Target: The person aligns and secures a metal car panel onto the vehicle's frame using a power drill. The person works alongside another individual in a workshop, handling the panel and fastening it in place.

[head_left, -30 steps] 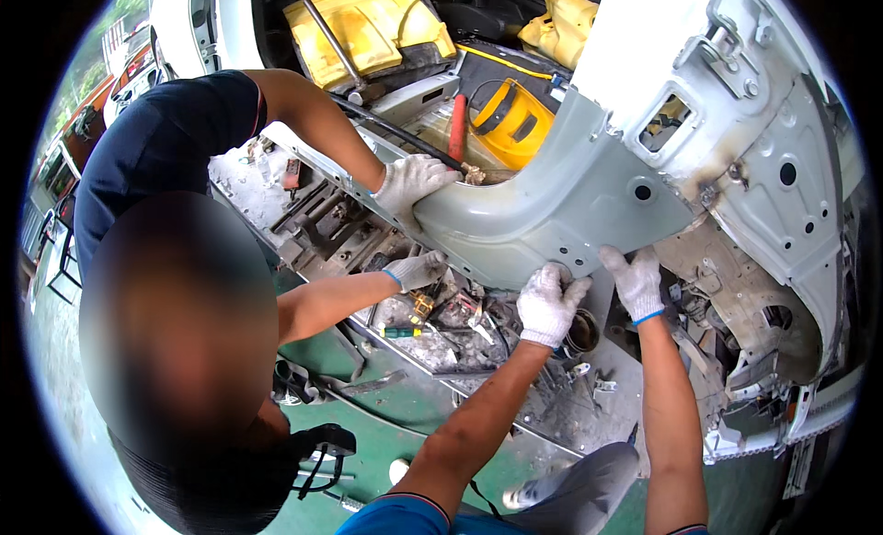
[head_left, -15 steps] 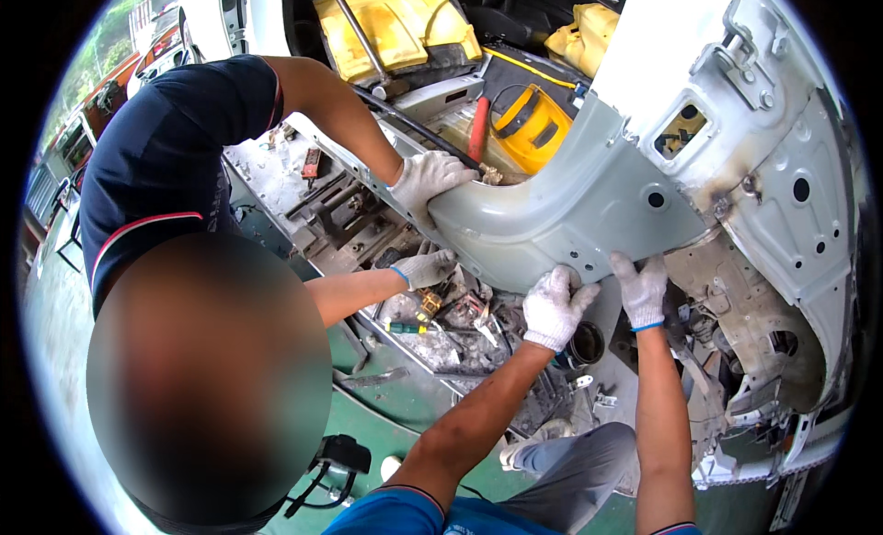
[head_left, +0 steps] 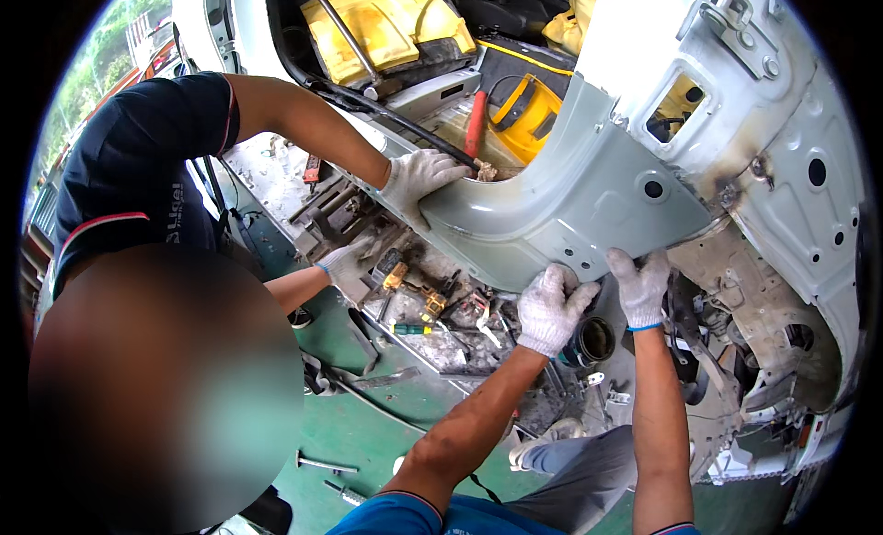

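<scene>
White-gloved, the left hand (head_left: 555, 307) partly hides a can (head_left: 576, 353); like the right hand (head_left: 641, 290), it has thumb and fingers parted, but whether either pinches the panel (head_left: 575, 204) I cannot tell. The one panel lies just beyond both, its near edge touching them. One hammer (head_left: 357, 47) lies far left; nearer, perhaps two yellow tools (head_left: 434, 303).

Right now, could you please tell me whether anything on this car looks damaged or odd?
Yes: a brown, scorched-looking patch marks the pale bodywork right of the grey panel, unlike the cleaner metal around it. Loose tools lie scattered left of your left hand.
</scene>
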The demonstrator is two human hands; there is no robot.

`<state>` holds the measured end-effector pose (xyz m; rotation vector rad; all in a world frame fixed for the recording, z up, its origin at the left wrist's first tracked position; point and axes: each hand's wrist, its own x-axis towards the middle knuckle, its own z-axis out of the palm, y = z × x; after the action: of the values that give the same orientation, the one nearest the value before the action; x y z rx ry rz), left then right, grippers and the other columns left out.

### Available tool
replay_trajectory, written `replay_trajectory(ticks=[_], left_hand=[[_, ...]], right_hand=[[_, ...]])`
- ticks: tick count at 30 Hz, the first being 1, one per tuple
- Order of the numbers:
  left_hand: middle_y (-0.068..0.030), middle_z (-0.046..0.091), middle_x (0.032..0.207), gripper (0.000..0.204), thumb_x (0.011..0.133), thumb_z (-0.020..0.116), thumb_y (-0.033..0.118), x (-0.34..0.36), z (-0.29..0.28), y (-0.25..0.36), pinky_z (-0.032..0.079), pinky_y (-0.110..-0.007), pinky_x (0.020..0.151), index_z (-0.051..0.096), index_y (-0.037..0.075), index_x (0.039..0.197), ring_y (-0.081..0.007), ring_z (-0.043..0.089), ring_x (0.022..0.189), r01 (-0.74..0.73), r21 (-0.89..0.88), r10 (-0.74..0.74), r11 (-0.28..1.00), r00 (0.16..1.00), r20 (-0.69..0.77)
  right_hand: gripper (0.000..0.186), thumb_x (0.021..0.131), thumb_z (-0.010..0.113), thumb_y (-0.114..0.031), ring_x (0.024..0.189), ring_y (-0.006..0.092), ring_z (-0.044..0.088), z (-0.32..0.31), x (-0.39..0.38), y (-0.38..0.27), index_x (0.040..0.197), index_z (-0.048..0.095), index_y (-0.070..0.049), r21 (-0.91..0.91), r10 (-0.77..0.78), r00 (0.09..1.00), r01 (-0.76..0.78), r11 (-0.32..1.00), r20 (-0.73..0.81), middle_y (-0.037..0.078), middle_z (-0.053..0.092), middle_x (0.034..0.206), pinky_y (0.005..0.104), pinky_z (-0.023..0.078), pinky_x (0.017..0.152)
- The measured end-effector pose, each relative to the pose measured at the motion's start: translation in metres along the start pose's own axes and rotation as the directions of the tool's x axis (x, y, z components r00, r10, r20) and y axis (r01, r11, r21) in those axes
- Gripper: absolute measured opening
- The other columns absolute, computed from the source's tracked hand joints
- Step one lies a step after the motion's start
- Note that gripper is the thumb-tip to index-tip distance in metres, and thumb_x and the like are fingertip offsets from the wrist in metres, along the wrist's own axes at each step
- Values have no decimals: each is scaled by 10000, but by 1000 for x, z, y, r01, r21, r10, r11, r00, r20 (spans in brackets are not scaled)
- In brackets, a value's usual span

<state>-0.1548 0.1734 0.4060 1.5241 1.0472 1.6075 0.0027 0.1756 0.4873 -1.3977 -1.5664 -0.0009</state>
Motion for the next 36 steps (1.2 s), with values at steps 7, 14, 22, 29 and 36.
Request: replay_trajectory(ticks=[7, 14, 22, 29, 36], left_hand=[[-119, 586, 698, 389, 828, 854, 328, 1, 1, 0, 488, -461, 594, 559, 76, 854, -352, 604, 637, -35, 2, 35, 999, 999, -11], [-120, 617, 703, 378, 837, 879, 255, 1, 1, 4, 512, -389, 601, 559, 54, 847, -284, 602, 604, -10, 23, 10, 1000, 1000, -1], [-121, 615, 694, 396, 808, 895, 299, 1, 6, 0, 511, -417, 600, 572, 69, 814, -318, 610, 613, -27, 3, 27, 1000, 998, -48], [-119, 606, 684, 400, 797, 898, 316, 1, 4, 3, 504, -425, 590, 578, 77, 797, -330, 609, 611, -18, -13, 17, 1000, 998, -67], [-117, 604, 687, 398, 809, 887, 333, 0, 3, 2, 501, -432, 595, 581, 78, 820, -334, 607, 621, -30, -2, 30, 1000, 998, -53]], right_hand=[[692, 790, 857, -491, 1002, 334, 687, 0, 2, -14, 1184, 640, 35, 19, 1, 1000, -1, 1000, -3, 191, 705, 1102, 454, 524, 905], [658, 769, 868, -471, 977, 354, 693, -1, 2, -4, 1164, 661, 13, -28, -64, 998, 63, 998, -27, 187, 715, 1073, 455, 536, 866], [569, 747, 872, -359, 939, 333, 709, 1, 3, -9, 1138, 675, 4, -41, -65, 996, 63, 997, -54, 178, 728, 1041, 440, 556, 851], [588, 734, 881, -368, 952, 334, 710, 1, 2, -8, 1149, 673, -7, -42, -20, 999, 18, 999, -39, 180, 725, 1058, 442, 559, 856], [599, 733, 884, -405, 957, 336, 713, 0, 0, -4, 1152, 683, -27, -74, -16, 999, 13, 997, -42, 169, 732, 1063, 442, 559, 849]])
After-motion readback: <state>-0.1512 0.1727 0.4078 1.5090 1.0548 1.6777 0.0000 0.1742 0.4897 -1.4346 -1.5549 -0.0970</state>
